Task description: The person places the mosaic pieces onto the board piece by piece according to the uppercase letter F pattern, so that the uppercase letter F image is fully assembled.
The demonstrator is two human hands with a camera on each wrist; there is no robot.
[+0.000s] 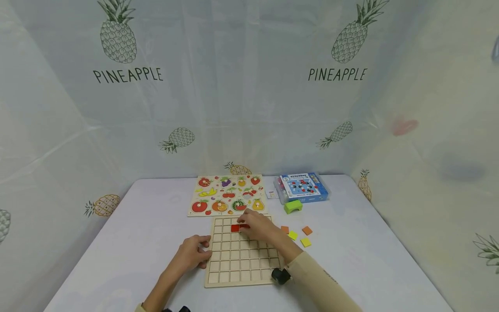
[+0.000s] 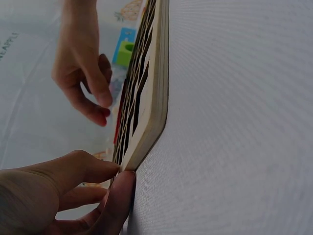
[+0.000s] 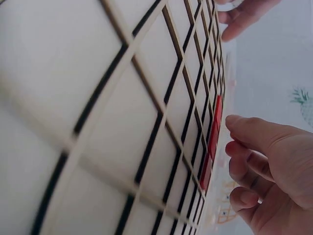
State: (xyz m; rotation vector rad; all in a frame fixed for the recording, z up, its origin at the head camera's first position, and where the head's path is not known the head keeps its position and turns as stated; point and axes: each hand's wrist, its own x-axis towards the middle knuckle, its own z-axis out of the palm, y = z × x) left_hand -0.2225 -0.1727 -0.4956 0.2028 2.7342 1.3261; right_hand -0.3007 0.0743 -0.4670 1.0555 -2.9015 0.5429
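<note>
A pale wooden grid board (image 1: 230, 255) lies on the table. At its left edge, my left hand (image 1: 193, 252) grips the board, thumb and fingers at the edge in the left wrist view. Two red square tiles (image 1: 235, 228) sit side by side in cells near the board's far end. My right hand (image 1: 255, 225) hovers by the tiles, partly covering one in the head view. In the right wrist view its thumb and bent fingers (image 3: 244, 161) stand apart from the red tiles (image 3: 211, 142), with a gap between thumb and index finger.
Right of the board lie loose orange tiles (image 1: 307, 230) and yellow tiles (image 1: 306, 242). A green arch block (image 1: 293, 206) stands in front of a blue-lidded plastic box (image 1: 304, 188). Behind the board is a fruit puzzle board (image 1: 228, 195). A pineapple-print curtain (image 1: 241, 108) hangs behind the table.
</note>
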